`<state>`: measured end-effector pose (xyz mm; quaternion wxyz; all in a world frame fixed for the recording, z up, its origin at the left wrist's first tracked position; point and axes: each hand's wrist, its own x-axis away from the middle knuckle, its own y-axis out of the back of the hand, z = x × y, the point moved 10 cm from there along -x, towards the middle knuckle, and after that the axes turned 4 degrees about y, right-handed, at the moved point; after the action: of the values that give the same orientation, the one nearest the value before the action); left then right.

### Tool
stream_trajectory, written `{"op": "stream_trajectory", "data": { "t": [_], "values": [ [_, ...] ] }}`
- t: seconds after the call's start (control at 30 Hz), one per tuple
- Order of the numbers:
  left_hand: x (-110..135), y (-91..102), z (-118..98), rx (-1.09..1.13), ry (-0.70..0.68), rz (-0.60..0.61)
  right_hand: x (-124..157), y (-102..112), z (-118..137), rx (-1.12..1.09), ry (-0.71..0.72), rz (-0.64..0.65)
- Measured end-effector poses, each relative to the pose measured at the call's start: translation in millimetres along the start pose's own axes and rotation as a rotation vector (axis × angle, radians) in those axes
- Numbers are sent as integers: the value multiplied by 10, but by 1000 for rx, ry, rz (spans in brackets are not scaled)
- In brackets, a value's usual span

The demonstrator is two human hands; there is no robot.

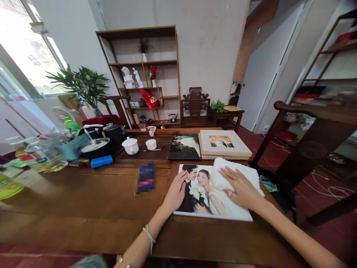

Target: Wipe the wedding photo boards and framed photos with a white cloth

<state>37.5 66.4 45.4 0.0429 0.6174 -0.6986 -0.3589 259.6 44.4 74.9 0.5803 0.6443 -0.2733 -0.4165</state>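
Note:
A wedding photo panel (195,206) lies flat on the wooden table, showing a couple with white flowers. My left hand (176,189) rests on its left edge, fingers stretched out and pointing up the panel. A folded white towel (248,178) covers the panel's upper right part. Flat on top of that towel lies my right hand (240,186), fingers spread and a ring on one of them. The towel hides some of the picture beneath it.
Behind the panel lie a dark photo album (184,147) and a stacked pale picture frame (228,152). A phone-like object (145,178), blurred out, is left of my hands. A white lidded bowl (130,146), black kettle (113,133) and blue block (101,161) stand further left. A wooden chair (315,137) is at right.

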Motion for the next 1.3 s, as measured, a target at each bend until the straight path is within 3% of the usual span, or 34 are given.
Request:
{"op": "stream_trajectory", "data": {
  "t": [0.17,0.3,0.4,0.6,0.7,0.8,1.0,1.07,1.17,1.3],
  "values": [
    [-7,-17,5,-31,8,-5,623,87,757,45,194,-33],
    [-8,-10,2,-26,-5,-4,759,117,1153,0,283,-28],
    [-7,-3,0,-20,-6,5,509,72,1014,-62,236,13],
    [-9,2,-10,-20,1,25,-228,-8,209,-117,30,26],
    [-10,-4,-12,-24,0,29,-388,-13,6,-86,-45,9],
    [-10,-6,-12,-21,-4,20,-355,-16,181,-72,-42,23],
    [-18,8,-11,-2,13,20,46,2,1302,-169,267,95],
    [-19,3,-19,7,7,39,125,28,1492,-213,343,84],
    [-22,8,-11,18,-2,38,38,-14,1382,-226,311,96],
    [-36,17,36,32,2,10,-248,-89,1030,-112,95,99]
  ]
}}
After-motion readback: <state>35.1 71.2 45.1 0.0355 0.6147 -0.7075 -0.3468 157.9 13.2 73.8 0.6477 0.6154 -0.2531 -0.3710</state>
